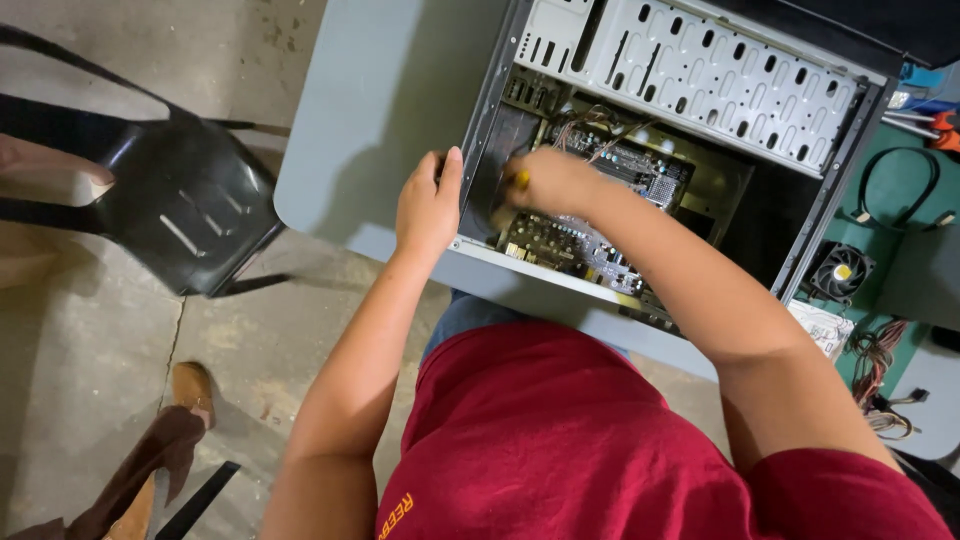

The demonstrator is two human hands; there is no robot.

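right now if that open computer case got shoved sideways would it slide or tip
The computer case lies flat on the grey table, so it would probably slide, not tip. Its metal frame looks stiff and heavy. The left hand grips its edge, likely steadying it.

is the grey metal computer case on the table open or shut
Open: the grey metal computer case has no side panel, so its green circuit board and wires show.

One open computer case [690,75], one motherboard [590,240], one black chair [185,205], one loose fan [838,272]
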